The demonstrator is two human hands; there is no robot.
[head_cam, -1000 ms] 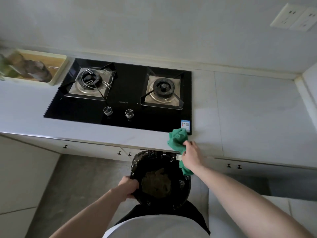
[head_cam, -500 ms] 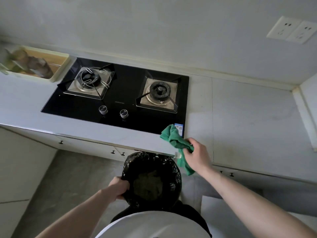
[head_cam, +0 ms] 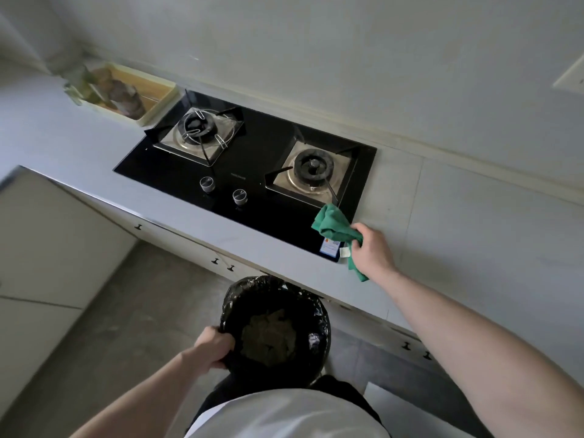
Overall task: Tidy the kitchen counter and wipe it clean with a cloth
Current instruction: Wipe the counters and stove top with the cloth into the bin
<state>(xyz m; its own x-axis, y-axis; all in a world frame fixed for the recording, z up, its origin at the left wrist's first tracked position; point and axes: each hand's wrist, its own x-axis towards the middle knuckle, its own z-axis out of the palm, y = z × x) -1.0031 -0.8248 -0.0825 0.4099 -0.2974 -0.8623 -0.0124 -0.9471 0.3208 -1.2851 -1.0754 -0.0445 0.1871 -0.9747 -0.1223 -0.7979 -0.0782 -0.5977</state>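
Observation:
My right hand grips a bunched green cloth over the near right corner of the black gas hob. The cloth's tail hangs below my fist, over the pale counter. Below the counter edge, my left hand holds the rim of a bin lined with a black bag. Crumpled scraps lie inside the bin.
A cream tray holding blurred greens and brownish items sits on the counter left of the hob. Two knobs stand at the hob's front. White cabinet fronts with small dark handles run under the counter. The floor is grey.
My right hand has carried the cloth up from the counter's front edge onto the hob's near right corner. The view has tilted and swung. My left hand keeps its hold on the bin.

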